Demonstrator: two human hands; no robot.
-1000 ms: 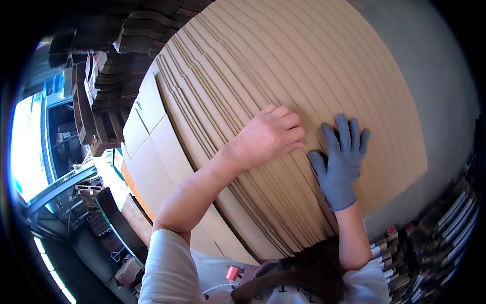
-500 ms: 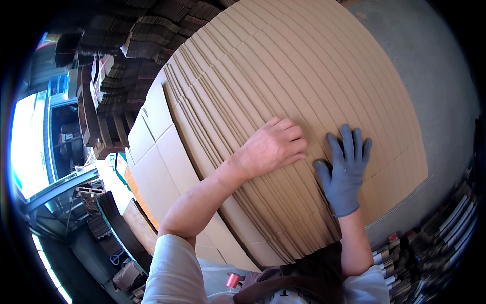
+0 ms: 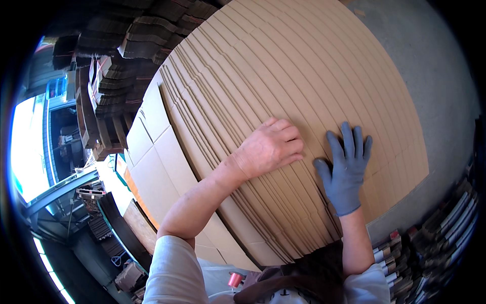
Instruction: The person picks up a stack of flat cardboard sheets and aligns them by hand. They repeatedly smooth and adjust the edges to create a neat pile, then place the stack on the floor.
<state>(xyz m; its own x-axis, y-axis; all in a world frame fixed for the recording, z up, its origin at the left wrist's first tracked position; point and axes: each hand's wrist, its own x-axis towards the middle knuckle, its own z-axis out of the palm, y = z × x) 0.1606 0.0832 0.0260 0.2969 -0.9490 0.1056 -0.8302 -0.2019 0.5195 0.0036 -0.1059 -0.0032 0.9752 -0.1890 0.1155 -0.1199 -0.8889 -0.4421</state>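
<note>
A wide row of overlapping brown cardboard sheets fans out beneath both hands, their edges forming curved lines. My left hand, bare, rests on the middle of the fan. Its fingers are curled in at the edge of a sheet, and the fingertips are partly hidden. To its right my right hand, in a grey glove, lies flat on the sheets with fingers spread and holds nothing. Left of the fan, a paler creased cardboard sheet lies flat, partly under my left forearm.
Dark stacks of cardboard stand at the far left beside a wooden pallet. More stacked pieces are at the lower right. Grey floor borders the fan on the right. A pink spool sits near my body.
My left hand has shifted very slightly left, still curled on the cardboard. The gloved right hand stays spread in nearly the same place.
</note>
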